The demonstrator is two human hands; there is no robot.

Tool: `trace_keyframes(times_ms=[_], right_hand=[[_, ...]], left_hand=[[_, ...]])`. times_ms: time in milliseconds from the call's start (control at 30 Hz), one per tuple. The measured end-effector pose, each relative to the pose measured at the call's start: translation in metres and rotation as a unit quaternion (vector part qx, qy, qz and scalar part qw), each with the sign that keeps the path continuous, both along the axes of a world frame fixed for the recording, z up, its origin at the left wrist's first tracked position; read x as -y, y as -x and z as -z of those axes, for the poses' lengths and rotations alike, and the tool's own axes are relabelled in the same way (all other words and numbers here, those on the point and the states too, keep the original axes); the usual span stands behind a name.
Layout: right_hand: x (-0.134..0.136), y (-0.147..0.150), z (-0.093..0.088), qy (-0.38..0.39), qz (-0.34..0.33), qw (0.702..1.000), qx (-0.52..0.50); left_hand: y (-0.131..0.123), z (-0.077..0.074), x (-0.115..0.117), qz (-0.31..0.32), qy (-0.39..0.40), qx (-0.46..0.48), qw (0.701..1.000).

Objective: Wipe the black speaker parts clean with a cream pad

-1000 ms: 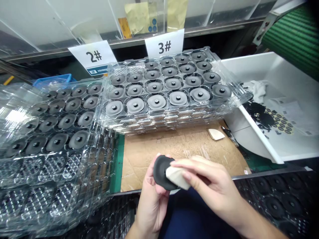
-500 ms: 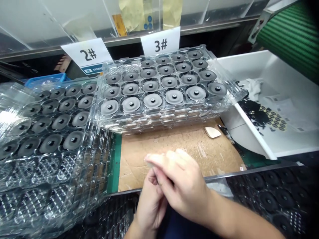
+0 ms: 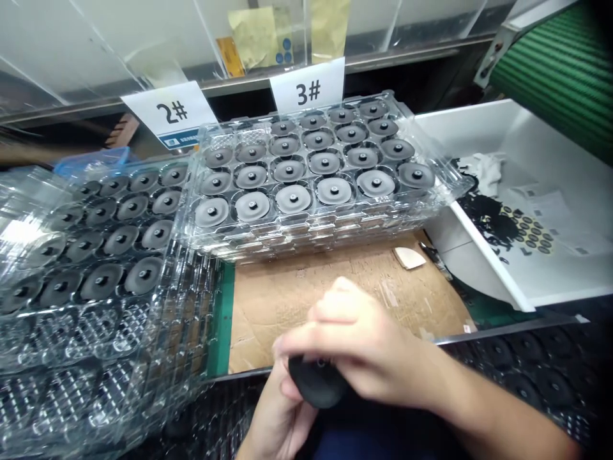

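Observation:
A black rounded disc is held in front of my body, low in the view. My left hand grips its left edge, thumb against the rim; its other fingers are partly hidden. My right hand is closed over the top of the disc, with fingers bent around its middle, and hides much of it. Behind the hands lies a brown cardboard sheet. Beyond it, similar dark discs with small central knobs sit in the pockets of a stacked clear plastic tray.
Another stack of clear trays with dark discs stands at left. A white bin at right holds black scraps and oval stickers. A pale wedge-shaped piece lies on the cardboard. Signs "2#" and "3#" stand behind.
My hands have turned and shifted slightly, so the black disc between them now shows; it was hidden before. My right hand has moved lower over it.

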State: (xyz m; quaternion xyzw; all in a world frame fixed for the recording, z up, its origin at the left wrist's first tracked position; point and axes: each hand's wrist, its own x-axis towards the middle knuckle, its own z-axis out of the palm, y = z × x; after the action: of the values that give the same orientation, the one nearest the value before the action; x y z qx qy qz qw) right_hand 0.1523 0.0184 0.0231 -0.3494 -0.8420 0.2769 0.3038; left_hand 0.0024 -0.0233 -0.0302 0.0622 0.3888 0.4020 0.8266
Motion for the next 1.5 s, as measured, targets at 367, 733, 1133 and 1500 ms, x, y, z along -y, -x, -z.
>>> trace_keyframes(times_ms=[367, 733, 1133, 1500], right_hand=[[-0.029, -0.013, 0.061, 0.150, 0.230, 0.957, -0.092], [-0.005, -0.043, 0.128, 0.214, 0.294, 0.928, -0.078], [0.052, -0.084, 0.098, 0.129, 0.228, 0.959, -0.109], [0.032, -0.069, 0.084, 0.221, 0.208, 0.920, -0.246]], left_hand=[[0.001, -0.006, -0.001, 0.037, -0.059, 0.082, 0.994], [-0.014, 0.003, -0.001, 0.056, -0.095, 0.160, 0.981], [-0.045, 0.000, -0.024, 0.131, -0.583, -0.443, 0.668], [-0.052, 0.003, -0.025, 0.091, -0.206, -0.276, 0.934]])
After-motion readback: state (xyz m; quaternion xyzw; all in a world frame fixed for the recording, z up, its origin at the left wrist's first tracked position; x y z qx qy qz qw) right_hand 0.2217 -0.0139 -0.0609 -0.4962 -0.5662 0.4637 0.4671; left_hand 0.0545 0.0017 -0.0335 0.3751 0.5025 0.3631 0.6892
